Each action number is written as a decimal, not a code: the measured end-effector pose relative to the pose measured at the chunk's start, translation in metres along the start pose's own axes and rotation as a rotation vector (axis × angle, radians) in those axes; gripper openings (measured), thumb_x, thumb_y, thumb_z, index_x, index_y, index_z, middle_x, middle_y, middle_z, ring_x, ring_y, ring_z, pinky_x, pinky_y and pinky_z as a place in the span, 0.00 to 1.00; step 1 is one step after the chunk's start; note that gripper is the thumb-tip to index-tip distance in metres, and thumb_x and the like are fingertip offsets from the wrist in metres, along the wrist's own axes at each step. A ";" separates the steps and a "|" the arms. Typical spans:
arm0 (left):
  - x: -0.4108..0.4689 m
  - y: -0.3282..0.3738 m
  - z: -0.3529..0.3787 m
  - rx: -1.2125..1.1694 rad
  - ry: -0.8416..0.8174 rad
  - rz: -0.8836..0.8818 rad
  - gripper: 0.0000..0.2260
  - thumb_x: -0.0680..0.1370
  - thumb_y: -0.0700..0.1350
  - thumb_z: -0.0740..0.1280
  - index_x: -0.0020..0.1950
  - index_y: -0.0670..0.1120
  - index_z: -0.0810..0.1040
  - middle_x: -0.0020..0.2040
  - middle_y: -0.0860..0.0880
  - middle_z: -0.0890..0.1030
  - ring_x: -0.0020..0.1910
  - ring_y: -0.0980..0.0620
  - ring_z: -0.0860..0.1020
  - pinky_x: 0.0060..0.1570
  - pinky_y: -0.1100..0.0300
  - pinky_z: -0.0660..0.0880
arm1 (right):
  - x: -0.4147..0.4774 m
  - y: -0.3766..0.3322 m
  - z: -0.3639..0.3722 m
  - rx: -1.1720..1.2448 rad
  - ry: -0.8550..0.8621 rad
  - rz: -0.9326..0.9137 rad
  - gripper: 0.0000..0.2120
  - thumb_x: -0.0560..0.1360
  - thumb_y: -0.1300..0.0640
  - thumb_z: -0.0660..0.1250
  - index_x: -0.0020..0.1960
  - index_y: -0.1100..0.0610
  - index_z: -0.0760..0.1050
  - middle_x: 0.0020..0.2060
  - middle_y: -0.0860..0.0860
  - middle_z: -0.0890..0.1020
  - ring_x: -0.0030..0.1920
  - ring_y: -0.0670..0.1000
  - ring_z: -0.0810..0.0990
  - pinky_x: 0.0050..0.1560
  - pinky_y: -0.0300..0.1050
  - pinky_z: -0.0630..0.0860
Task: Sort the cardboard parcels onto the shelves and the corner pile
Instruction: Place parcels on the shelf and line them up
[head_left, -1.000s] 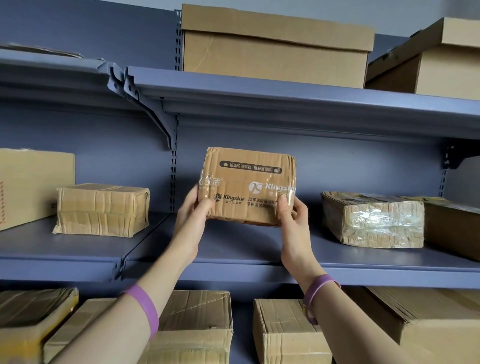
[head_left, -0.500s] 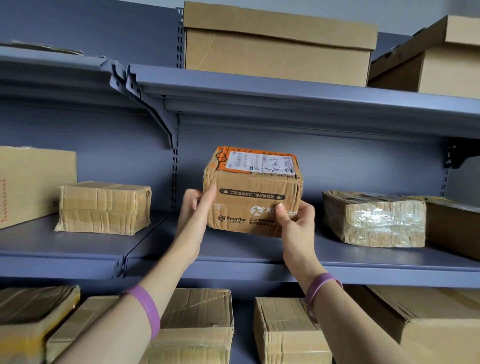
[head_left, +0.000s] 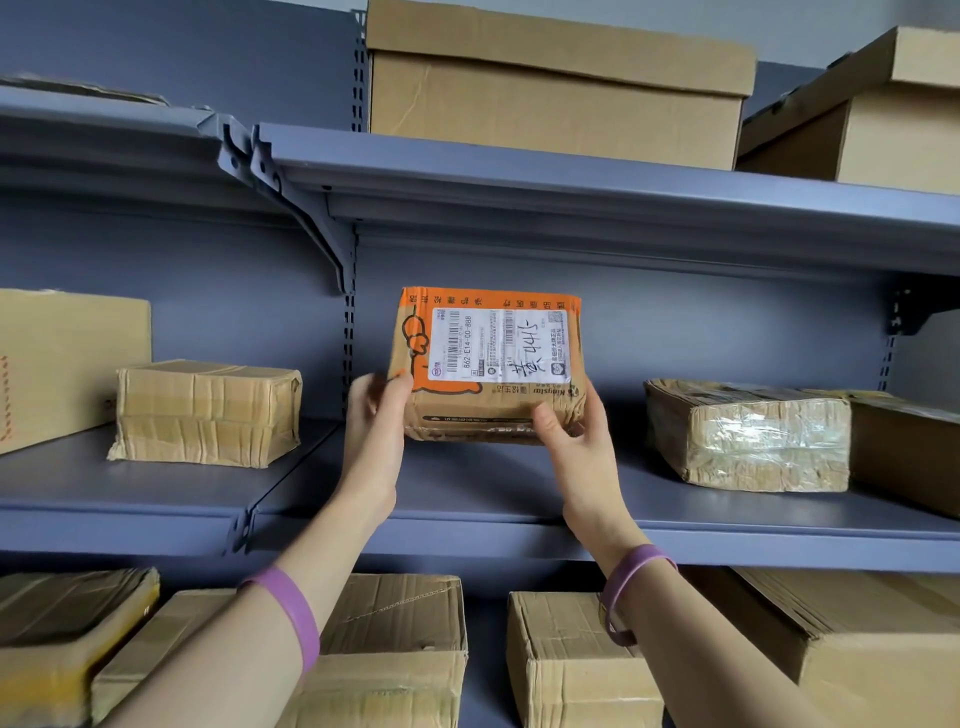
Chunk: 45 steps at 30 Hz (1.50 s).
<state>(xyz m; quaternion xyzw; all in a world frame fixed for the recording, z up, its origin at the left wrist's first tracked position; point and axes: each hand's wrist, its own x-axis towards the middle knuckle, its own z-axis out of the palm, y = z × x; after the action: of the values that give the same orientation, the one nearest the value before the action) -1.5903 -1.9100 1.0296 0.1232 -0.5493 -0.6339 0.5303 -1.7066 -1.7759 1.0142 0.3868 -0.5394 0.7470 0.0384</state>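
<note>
A small taped cardboard parcel (head_left: 491, 364) with orange print and a white shipping label faces me, tilted with its label side toward the camera. My left hand (head_left: 375, 431) grips its left edge and my right hand (head_left: 571, 447) grips its lower right corner. The parcel hovers just above, or touches, the middle blue shelf (head_left: 467, 499); I cannot tell which. Both wrists wear purple bands.
On the middle shelf lie a taped parcel (head_left: 208, 413) and a larger box (head_left: 62, 364) to the left, a plastic-wrapped parcel (head_left: 748, 436) to the right. Big boxes (head_left: 556, 88) stand on the upper shelf (head_left: 571, 182). Several boxes (head_left: 395, 649) fill the lower level.
Both hands have rolled the parcel forward, so its labelled face now shows instead of the printed brown side, and lowered it toward the middle shelf.
</note>
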 end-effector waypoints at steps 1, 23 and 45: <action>-0.001 0.000 0.000 -0.001 -0.008 0.015 0.02 0.81 0.49 0.63 0.52 0.56 0.73 0.52 0.54 0.81 0.52 0.57 0.79 0.55 0.59 0.73 | -0.002 -0.004 0.000 0.015 -0.001 -0.005 0.28 0.75 0.42 0.67 0.72 0.49 0.68 0.63 0.44 0.79 0.63 0.41 0.77 0.66 0.41 0.71; 0.006 -0.008 -0.004 0.261 -0.058 0.063 0.12 0.79 0.38 0.63 0.60 0.49 0.79 0.49 0.51 0.85 0.51 0.55 0.80 0.48 0.62 0.73 | 0.003 -0.007 -0.001 0.035 0.062 0.032 0.24 0.79 0.61 0.49 0.60 0.42 0.78 0.54 0.45 0.84 0.60 0.51 0.79 0.65 0.52 0.74; 0.012 -0.010 -0.003 0.271 -0.154 -0.138 0.12 0.78 0.45 0.64 0.62 0.49 0.73 0.57 0.50 0.79 0.58 0.50 0.75 0.61 0.51 0.70 | 0.003 -0.002 0.000 -0.161 0.200 0.196 0.18 0.79 0.65 0.63 0.67 0.57 0.70 0.56 0.50 0.78 0.58 0.50 0.76 0.61 0.45 0.72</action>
<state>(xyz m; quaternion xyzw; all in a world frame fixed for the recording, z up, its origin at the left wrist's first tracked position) -1.5988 -1.9231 1.0251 0.1818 -0.6590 -0.5966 0.4205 -1.7073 -1.7763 1.0179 0.2515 -0.6262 0.7363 0.0498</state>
